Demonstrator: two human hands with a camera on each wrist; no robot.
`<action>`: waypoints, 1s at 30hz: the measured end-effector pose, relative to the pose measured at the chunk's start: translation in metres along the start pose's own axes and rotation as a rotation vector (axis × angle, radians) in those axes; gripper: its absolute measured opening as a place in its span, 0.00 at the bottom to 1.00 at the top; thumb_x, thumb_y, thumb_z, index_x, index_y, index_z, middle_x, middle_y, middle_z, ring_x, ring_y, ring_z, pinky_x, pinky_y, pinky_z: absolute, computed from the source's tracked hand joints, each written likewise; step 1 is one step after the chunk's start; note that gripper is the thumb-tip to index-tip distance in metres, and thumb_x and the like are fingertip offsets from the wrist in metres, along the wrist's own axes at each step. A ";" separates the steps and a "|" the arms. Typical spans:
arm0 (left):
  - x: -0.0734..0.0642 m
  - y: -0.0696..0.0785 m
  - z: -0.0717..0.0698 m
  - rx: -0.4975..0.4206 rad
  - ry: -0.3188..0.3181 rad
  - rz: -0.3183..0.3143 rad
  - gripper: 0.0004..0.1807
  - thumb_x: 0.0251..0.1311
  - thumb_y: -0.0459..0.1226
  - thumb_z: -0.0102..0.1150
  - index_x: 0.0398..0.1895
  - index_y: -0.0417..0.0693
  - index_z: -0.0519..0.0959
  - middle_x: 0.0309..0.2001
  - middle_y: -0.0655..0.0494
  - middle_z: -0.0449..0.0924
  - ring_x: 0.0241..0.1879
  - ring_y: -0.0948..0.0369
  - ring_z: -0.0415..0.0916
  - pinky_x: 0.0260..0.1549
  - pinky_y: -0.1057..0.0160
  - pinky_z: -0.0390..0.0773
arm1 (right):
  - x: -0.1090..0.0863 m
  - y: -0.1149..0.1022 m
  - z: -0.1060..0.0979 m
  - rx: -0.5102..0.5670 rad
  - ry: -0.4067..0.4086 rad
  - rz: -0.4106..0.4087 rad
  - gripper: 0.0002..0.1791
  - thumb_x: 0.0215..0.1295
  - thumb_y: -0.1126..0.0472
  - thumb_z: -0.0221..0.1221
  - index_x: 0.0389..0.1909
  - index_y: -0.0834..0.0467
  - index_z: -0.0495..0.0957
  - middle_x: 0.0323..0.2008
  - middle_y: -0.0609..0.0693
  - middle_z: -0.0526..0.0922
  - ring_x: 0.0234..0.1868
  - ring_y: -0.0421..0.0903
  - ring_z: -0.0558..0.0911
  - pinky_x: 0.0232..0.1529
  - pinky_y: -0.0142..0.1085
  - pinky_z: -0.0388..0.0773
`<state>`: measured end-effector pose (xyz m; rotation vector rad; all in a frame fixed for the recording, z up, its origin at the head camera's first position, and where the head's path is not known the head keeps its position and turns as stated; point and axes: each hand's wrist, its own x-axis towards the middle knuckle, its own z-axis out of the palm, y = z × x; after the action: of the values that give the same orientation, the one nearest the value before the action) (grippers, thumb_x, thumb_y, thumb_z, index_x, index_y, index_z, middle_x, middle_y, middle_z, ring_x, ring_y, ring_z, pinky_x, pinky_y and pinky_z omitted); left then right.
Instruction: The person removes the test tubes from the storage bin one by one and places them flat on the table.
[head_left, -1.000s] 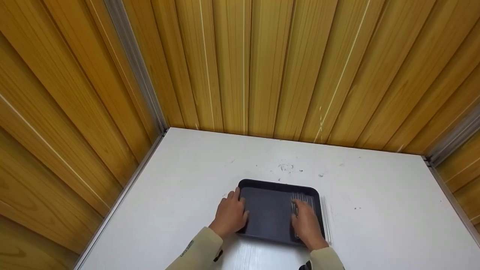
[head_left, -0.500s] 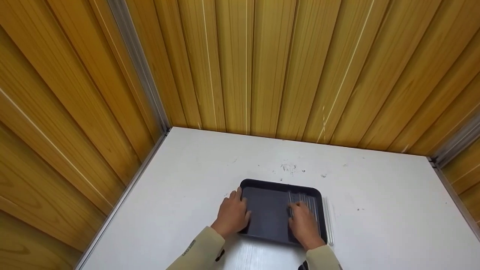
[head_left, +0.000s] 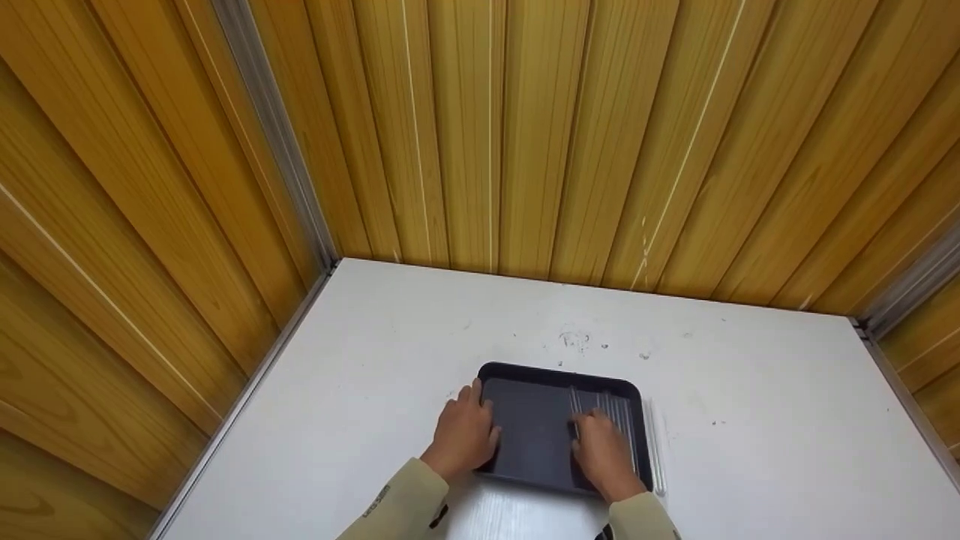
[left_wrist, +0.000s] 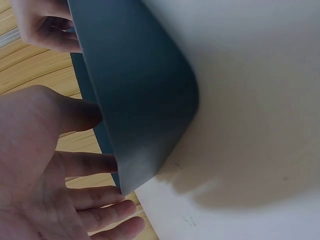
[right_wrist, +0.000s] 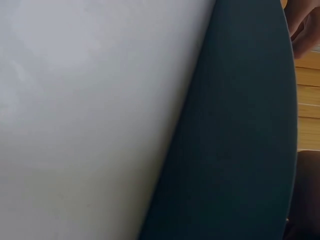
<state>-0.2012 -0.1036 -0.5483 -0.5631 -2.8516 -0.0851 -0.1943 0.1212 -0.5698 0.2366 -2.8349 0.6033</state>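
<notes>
A dark grey rectangular tray (head_left: 529, 424) lies on the white table. My left hand (head_left: 463, 431) holds its left side, thumb over the rim; in the left wrist view the fingers (left_wrist: 90, 162) reach out nearly straight along the tray's edge. Inside the tray, my right hand (head_left: 602, 450) pinches a thin clear rod (head_left: 574, 399), whose near part is hidden under the hand. Several similar clear rods (head_left: 616, 411) lie side by side along the tray's right side. The right wrist view shows mostly the tray's outer wall (right_wrist: 225, 140), with the right hand partly hidden behind it.
More clear rods (head_left: 657, 450) lie on the table just outside the tray's right wall. Wood-patterned panels (head_left: 517, 135) rise behind the white table (head_left: 360, 375) and at both sides. Dark scuff marks dot the tabletop beyond the tray.
My right hand has moved a little left across the tray with a clear rod in its fingers, opening a gap from the other rods. The left hand stays on the tray's left side.
</notes>
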 end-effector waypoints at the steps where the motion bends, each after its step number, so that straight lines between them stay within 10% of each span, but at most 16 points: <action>1: 0.000 0.001 0.000 0.000 0.001 0.000 0.23 0.60 0.48 0.61 0.49 0.39 0.82 0.60 0.37 0.72 0.52 0.50 0.75 0.42 0.54 0.79 | 0.000 0.000 -0.001 0.008 -0.001 0.004 0.14 0.48 0.74 0.66 0.39 0.64 0.84 0.38 0.63 0.82 0.38 0.59 0.83 0.36 0.49 0.80; 30: -0.003 0.004 -0.002 -0.036 0.031 0.045 0.22 0.59 0.46 0.63 0.47 0.35 0.81 0.59 0.32 0.71 0.52 0.46 0.74 0.42 0.51 0.79 | -0.019 0.013 -0.047 0.187 0.026 0.157 0.19 0.55 0.73 0.63 0.50 0.61 0.81 0.47 0.58 0.80 0.49 0.57 0.81 0.46 0.48 0.79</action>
<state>-0.1968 -0.1016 -0.5473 -0.6272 -2.8110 -0.1371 -0.1700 0.1542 -0.5377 0.0376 -2.7901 0.8995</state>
